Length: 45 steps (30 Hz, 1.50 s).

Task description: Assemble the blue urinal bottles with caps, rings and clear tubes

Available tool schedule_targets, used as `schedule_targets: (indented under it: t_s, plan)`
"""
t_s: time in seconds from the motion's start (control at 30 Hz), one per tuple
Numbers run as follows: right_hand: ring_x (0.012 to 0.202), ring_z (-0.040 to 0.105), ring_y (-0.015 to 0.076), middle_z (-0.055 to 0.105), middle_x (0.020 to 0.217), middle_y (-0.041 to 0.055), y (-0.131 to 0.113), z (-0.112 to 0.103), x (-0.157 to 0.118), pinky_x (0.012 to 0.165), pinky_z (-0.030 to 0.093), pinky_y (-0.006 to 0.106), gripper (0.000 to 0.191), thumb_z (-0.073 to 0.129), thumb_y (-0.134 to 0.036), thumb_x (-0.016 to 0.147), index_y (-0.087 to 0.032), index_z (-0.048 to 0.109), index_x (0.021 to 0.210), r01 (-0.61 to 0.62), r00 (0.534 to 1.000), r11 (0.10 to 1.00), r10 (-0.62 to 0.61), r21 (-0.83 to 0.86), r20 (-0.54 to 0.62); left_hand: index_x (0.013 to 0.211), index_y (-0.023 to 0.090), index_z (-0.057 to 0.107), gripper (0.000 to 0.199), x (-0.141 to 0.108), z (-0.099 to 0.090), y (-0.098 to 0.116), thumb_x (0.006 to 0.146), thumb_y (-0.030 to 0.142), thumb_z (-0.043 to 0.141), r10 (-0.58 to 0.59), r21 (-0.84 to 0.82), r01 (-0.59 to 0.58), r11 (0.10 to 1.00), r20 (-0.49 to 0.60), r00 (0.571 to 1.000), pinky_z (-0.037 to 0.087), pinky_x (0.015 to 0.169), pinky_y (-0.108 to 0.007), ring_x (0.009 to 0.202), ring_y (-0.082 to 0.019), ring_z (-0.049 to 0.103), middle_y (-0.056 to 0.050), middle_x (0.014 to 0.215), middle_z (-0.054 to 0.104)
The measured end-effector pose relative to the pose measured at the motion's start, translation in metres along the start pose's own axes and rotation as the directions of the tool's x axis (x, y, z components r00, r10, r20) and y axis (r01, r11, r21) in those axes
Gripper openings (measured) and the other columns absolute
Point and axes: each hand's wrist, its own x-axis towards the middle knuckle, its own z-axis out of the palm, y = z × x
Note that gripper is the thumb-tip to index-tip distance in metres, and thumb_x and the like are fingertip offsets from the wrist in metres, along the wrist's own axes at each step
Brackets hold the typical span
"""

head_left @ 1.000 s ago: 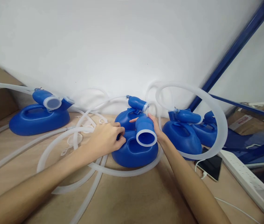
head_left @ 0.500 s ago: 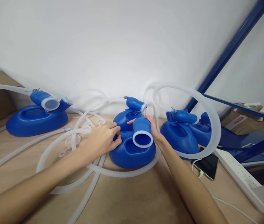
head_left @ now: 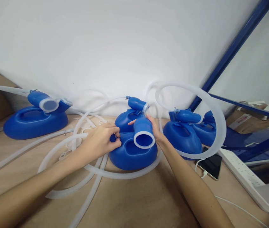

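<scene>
In the middle, my right hand [head_left: 155,128] is wrapped round a blue urinal head [head_left: 143,126], a short wide tube whose white-rimmed mouth faces me. Beneath it on the table lies a blue urinal bottle [head_left: 132,156] with a moulded handle. My left hand [head_left: 106,137] is at that bottle's left end, thumb and fingers pinched together. A bit of blue shows between these fingers, but what they grip is mostly hidden. A clear corrugated hose [head_left: 125,174] curves in front of the bottle. Just behind stands another blue bottle [head_left: 123,120] with a second head [head_left: 136,104] above it.
More blue bottles stand at left [head_left: 36,126] and right [head_left: 183,141], with hoses looping among them. White caps [head_left: 74,143] lie beside my left forearm. At right are a phone [head_left: 210,166] on a cable, a power strip [head_left: 241,172] and a blue metal frame [head_left: 234,47].
The view has shifted slightly, so things sit a little further left. Both hands keep their places, with only a slight shift in my left fingers.
</scene>
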Motion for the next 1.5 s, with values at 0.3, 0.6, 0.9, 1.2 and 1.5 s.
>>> schedule_targets:
  t_s: [0.3,0.6,0.9,1.2,1.5]
  plan:
    - [0.067,0.064,0.0233,0.072,0.074,0.0109,-0.003,0.002,-0.004,0.056,0.049,0.033,0.080,0.044,-0.081,0.089,-0.013,0.081,0.103,0.029,0.999,1.000,-0.029,0.007,0.014,0.080,0.021,0.063,0.015,0.000,0.002,0.002,0.091,0.030,0.057,-0.025,0.198,0.019,0.980,0.026,0.999,0.032,0.055,-0.032,0.086,-0.026,0.070,-0.004,0.092,0.071]
    - [0.066,0.064,0.0236,0.071,0.072,0.0097,-0.004,0.003,-0.005,0.059,0.049,0.035,0.079,0.041,-0.081,0.091,-0.013,0.079,0.109,0.021,0.999,1.000,-0.021,-0.004,0.035,0.076,0.019,0.062,0.013,-0.002,0.010,-0.006,0.088,0.024,0.057,0.180,0.208,-0.148,0.967,-0.146,0.973,0.051,0.063,-0.035,0.078,-0.025,0.070,-0.006,0.083,0.072]
    - [0.066,0.060,0.0225,0.069,0.073,0.0099,-0.004,0.003,-0.006,0.059,0.045,0.033,0.076,0.042,-0.078,0.091,-0.014,0.078,0.110,-0.005,1.000,1.000,0.004,0.010,0.012,0.083,0.016,0.069,0.009,-0.006,0.018,-0.021,0.090,0.015,0.062,0.539,0.334,-0.442,0.832,-0.303,0.786,0.065,0.080,-0.040,0.090,-0.026,0.073,-0.009,0.095,0.078]
    - [0.068,0.061,0.0224,0.070,0.072,0.0088,-0.007,0.004,-0.007,0.061,0.049,0.034,0.070,0.046,-0.078,0.089,-0.018,0.081,0.091,-0.008,1.000,1.000,0.008,-0.007,-0.011,0.086,0.016,0.070,0.004,-0.008,0.025,-0.029,0.087,0.013,0.069,0.632,0.422,-0.480,0.769,-0.388,0.671,0.064,0.092,-0.043,0.091,-0.024,0.073,-0.008,0.092,0.077]
    - [0.057,0.058,0.0210,0.068,0.065,0.0070,-0.004,0.000,-0.003,0.055,0.049,0.034,0.074,0.044,-0.080,0.089,-0.017,0.080,0.106,-0.012,1.000,1.000,0.013,0.016,-0.028,0.128,0.020,0.071,0.036,-0.003,-0.026,-0.033,0.102,0.039,0.056,0.436,0.308,-0.419,0.854,0.014,0.900,0.060,0.080,-0.037,0.098,-0.028,0.075,-0.014,0.129,0.073]
